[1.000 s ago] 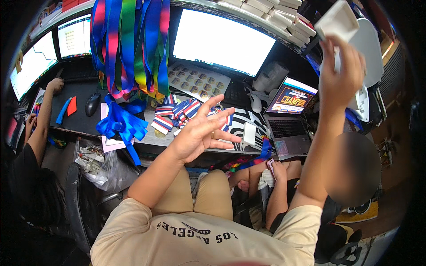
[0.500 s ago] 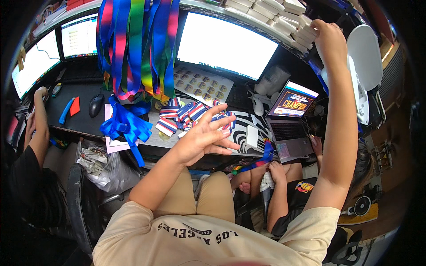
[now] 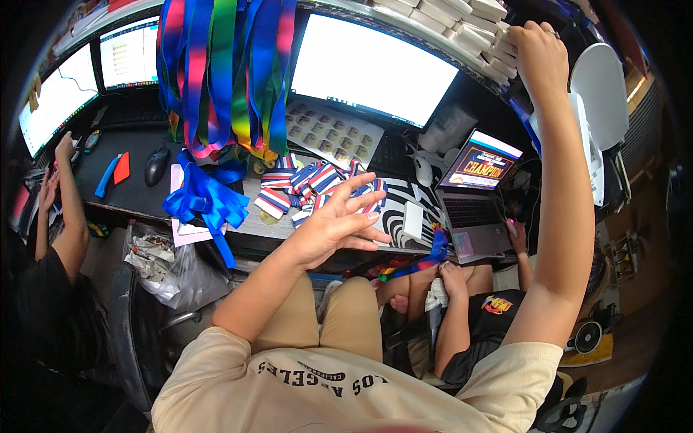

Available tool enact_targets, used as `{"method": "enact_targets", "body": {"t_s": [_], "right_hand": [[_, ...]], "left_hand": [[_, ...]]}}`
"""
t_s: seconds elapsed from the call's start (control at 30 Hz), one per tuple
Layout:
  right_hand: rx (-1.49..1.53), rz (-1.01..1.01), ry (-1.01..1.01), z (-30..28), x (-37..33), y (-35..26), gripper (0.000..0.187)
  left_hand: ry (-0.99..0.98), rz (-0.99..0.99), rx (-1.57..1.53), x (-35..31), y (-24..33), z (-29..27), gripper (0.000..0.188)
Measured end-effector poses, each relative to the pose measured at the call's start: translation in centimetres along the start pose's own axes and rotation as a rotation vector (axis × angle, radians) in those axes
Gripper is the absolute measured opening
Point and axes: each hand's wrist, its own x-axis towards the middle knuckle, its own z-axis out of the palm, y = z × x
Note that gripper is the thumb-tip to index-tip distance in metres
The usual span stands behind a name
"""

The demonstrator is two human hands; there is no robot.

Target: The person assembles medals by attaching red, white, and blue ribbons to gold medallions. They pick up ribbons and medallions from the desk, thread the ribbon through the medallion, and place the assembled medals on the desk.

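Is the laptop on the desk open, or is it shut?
The laptop is open: its lit screen stands raised behind the uncovered keyboard.

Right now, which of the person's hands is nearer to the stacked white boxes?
Right. The right hand is at the right end of the stacked white boxes; the left hand is farther off, near the striped ribbons.

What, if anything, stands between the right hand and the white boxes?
Nothing visible: the right hand is at the right end of the white boxes, meeting them in this view. Whether it actually touches them, I cannot tell.
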Motion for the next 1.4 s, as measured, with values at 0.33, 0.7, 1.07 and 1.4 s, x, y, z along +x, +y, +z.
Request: {"method": "enact_targets", "body": {"t_s": [0.33, 0.7, 1.07, 1.4], "right_hand": [[0.169, 0.295, -0.072, -3.4, -2.0, -1.5, 0.041], [1.018, 0.773, -0.5, -2.3, -25.5, -21.7, 0.042], [1.206, 1.061, -0.394, -3.5, -29.5, -28.1, 0.04], [1.554, 0.878, -0.153, -13.3, -24.8, -30.5, 0.039]], "left_hand": [[-0.033, -0.083, 0.101, 0.1, -1.0, 0.2, 0.069], [0.222, -0.005, 0.058, -0.2, -3.0, -3.5, 0.06], [0.31, -0.147, -0.163, 2.7, -9.7, -6.0, 0.067], [0.318, 0.118, -0.481, 3.4, -11.6, -4.4, 0.097]]}}
